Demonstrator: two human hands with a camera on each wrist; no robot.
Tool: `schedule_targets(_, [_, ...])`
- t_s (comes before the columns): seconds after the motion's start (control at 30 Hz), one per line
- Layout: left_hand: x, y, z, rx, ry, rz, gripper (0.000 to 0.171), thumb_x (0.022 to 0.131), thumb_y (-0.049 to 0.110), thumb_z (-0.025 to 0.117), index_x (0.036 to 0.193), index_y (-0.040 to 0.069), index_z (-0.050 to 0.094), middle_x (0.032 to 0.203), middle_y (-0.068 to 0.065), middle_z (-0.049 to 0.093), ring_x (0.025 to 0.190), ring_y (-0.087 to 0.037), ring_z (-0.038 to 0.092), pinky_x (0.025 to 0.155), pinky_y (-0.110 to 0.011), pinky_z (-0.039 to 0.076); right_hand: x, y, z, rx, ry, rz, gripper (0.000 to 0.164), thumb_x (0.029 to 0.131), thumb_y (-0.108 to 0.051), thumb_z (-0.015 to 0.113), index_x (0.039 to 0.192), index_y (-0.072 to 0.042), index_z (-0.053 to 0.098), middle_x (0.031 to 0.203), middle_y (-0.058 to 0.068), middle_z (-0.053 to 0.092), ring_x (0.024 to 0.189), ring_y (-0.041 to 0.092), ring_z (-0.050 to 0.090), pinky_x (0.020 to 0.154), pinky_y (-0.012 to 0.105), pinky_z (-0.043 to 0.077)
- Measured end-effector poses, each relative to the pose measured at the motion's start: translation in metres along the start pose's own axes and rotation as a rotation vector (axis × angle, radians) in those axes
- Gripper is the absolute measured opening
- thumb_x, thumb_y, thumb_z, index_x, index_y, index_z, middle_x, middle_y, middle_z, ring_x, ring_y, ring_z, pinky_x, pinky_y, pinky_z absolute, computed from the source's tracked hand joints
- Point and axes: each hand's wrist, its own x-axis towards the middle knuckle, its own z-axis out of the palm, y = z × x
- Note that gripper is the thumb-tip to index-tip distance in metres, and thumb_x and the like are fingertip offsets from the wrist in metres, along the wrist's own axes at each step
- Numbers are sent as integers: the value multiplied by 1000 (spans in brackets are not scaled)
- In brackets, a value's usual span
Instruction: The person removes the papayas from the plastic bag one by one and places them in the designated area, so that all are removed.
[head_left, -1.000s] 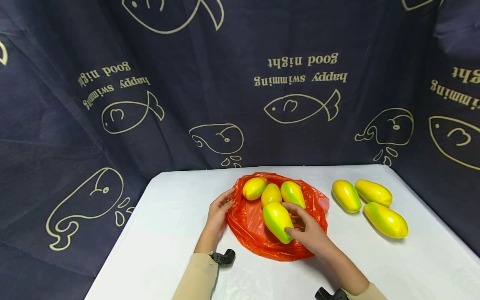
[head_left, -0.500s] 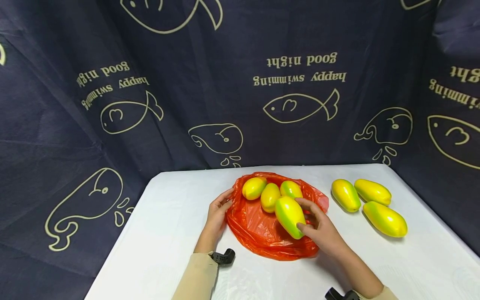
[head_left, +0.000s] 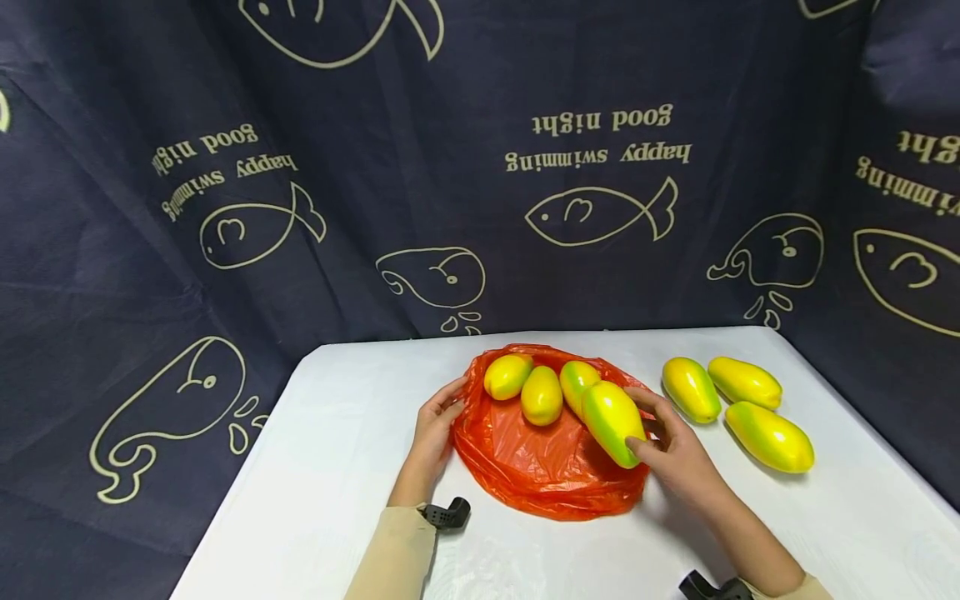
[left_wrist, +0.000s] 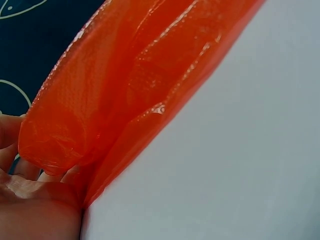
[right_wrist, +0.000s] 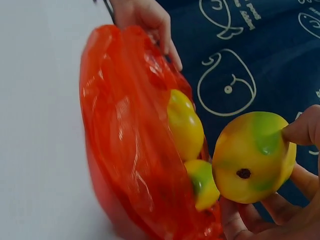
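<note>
My right hand point(head_left: 681, 457) grips a large yellow-green papaya point(head_left: 606, 421) over the right side of a red plastic bag point(head_left: 517, 454). In the right wrist view, the held papaya point(right_wrist: 245, 175) shows a dark spot on its end, with thumb and fingers around it. Three more papayas, one of them point(head_left: 542, 396), lie at the back of the open bag; the held one partly covers the rightmost. My left hand point(head_left: 437, 423) rests against the bag's left side. In the left wrist view, the red film point(left_wrist: 125, 90) hides part of the left fingers point(left_wrist: 27, 169).
Three other papayas, the nearest point(head_left: 771, 437) among them, lie grouped on the white table point(head_left: 352, 400), right of the bag. A dark cloth point(head_left: 450, 183) with fish and whale drawings hangs behind the table and along its sides.
My right hand has moved right with the papaya, from the bag's middle to its right side. Papayas at the back of the bag show more fully. The left hand keeps its place.
</note>
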Motion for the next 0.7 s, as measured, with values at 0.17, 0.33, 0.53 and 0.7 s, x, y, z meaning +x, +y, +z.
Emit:
schedule_targets(0.17, [1, 0, -1, 5, -10, -2, 43, 98, 3, 54, 141, 9, 57, 140, -12, 55, 120, -17, 57, 96, -24, 55, -4, 5, -11, -14, 41, -51, 64, 93, -8, 62, 152, -18, 38, 150, 7, 42, 115, 2, 49, 88, 8, 47])
schedule_targets(0.33, [0, 0, -1, 12, -15, -6, 44, 98, 3, 54, 142, 10, 56, 140, -13, 54, 120, -18, 56, 97, -25, 55, -7, 12, -19, -36, 83, -70, 62, 95, -9, 62, 152, -15, 38, 148, 9, 42, 112, -6, 47, 87, 6, 46])
schedule_targets(0.53, [1, 0, -2, 12, -9, -7, 44, 98, 2, 53, 141, 10, 57, 141, -13, 54, 122, -20, 56, 98, -25, 55, -8, 24, -28, -84, 138, -67, 62, 94, -9, 63, 150, -14, 39, 139, 4, 46, 107, -9, 48, 83, 6, 46])
schedule_targets(0.7, [1, 0, -2, 7, -3, -12, 44, 98, 2, 53, 141, 10, 57, 141, -12, 55, 120, -17, 57, 97, -25, 55, -10, 33, -37, -100, 174, -36, 63, 93, -10, 63, 151, -12, 38, 134, -1, 46, 103, -12, 46, 80, 5, 44])
